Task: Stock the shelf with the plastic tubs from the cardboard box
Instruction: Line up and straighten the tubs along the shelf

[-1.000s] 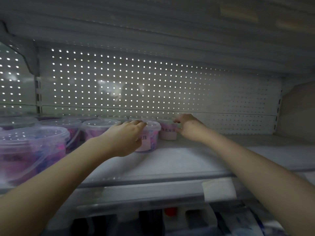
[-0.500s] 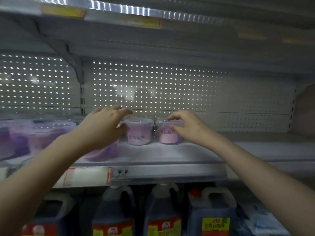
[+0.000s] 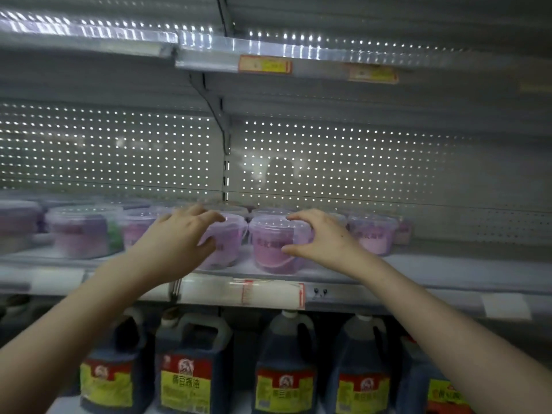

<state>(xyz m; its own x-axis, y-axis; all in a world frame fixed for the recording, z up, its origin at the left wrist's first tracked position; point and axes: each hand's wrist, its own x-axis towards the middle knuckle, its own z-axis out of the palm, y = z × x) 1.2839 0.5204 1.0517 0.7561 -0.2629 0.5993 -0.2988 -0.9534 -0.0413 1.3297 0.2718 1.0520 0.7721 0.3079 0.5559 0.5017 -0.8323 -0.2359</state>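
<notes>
Forward they've come: both tubs stand nearer the shelf's [image 3: 448, 271] front lip than a moment ago. The left tub [image 3: 228, 243] and right tub [image 3: 268, 252] are clear plastic with pink-purple fill, side by side. The left hand [image 3: 179, 237] clamps its tub, fingers over the lid, thumb on the wall. The right hand [image 3: 325, 240] grips likewise. Both tubs stand upright, lids up, labels facing out.

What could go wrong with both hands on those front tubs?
1. The left tub and right tub stand close to the shelf edge; a pull could tip one onto the oil jugs below.
2. The left hand and right hand grip high up; a lid might pop off.
</notes>
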